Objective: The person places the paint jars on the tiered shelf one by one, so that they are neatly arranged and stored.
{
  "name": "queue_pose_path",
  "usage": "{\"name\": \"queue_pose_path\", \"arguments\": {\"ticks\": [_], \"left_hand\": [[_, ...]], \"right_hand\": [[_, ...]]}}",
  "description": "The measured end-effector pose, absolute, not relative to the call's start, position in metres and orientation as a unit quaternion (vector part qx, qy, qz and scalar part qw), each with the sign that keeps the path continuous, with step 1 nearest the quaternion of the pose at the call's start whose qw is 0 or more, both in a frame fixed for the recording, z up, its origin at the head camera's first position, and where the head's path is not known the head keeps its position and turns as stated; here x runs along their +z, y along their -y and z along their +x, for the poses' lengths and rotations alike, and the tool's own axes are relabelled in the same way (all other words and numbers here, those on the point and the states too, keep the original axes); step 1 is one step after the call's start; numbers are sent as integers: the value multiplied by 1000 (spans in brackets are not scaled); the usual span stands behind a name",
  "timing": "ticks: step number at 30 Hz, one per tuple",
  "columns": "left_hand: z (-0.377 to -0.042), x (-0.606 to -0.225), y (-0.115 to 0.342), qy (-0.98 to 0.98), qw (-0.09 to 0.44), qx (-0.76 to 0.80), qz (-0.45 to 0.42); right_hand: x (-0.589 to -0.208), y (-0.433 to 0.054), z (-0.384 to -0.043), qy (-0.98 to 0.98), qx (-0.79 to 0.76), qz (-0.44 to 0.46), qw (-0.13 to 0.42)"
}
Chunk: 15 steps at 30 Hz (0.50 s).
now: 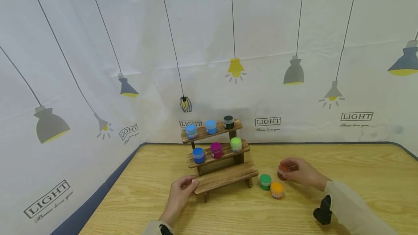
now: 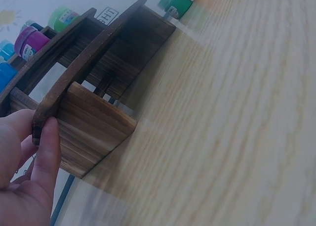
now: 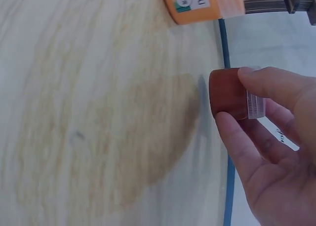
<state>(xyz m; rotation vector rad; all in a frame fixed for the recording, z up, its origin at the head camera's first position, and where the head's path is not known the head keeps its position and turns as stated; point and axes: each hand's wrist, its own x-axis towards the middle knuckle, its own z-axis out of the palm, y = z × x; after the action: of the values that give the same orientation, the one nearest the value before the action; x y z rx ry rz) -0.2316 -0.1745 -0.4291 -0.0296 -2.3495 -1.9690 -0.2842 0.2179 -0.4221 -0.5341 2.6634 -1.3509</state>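
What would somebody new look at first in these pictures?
Probably the wooden stand in the middle, with six little jars on its two upper steps. Next, perhaps the right hand, holding a reddish-brown jar near a green jar and an orange jar. Behind it all, a yellow lamp is printed on the pale backdrop.

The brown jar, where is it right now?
In the head view, the brown jar is right of centre, held in the right hand, just beyond the orange jar and right of the green jar.
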Motion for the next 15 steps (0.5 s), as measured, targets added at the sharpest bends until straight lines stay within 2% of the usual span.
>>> {"name": "queue_pose_path", "arguments": {"ticks": [15], "left_hand": [[-231, -428, 174, 771, 43, -635, -11]], "right_hand": [[-393, -219, -268, -867, -430, -250, 1]]}}
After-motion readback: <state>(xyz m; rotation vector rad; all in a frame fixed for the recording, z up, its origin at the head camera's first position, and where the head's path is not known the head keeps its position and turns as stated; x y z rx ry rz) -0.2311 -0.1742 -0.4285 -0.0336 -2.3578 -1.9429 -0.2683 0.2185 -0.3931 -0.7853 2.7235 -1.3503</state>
